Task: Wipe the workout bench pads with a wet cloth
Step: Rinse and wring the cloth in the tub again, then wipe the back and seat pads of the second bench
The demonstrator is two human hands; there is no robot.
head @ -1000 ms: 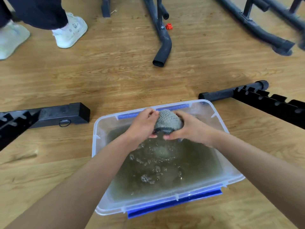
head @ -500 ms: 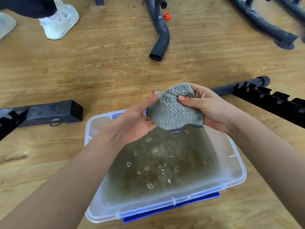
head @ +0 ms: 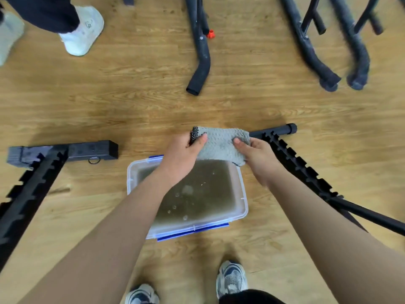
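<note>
held up between both hands, the grey cloth (head: 221, 144), stretched flat above the far edge of the clear plastic tub (head: 243, 194) of murky water. left hand (head: 183, 154) closed on the cloth's left end, thumb over the top, the dark dotted hem poking out past the knuckles. right hand (head: 258, 153) pinching the right end, thumb pressed on the near face, fingers hidden behind the fabric. no bench pads in view; only black notched frame rails (head: 293, 163) out to either side of the hands and tube legs (head: 201, 69) farther ahead on the wooden floor (head: 131, 102).

probably the last part of wetting: opening the cloth out after the dip, ahead of carrying it to the pads.

to do it well:
- keep the cloth over the tub, below and just toward the body from the hands, until dripping stops, so the floor stays dry.
- wring again if heavy; damp beats soaked for padding, judging by the drops on the water surface.
- fold to a flat palm-sized pad, textured face outward, dotted hem tucked inside, away from the wiping side.
- shift to a one-hand grip only once folded, leaving the other hand free to steady the bench.
- mind the rail just right of the right hand and the shoes (head: 232, 279) below the forearms when stepping away.

risk: dirty water means streaks; a fresh rinse may serve better.
</note>
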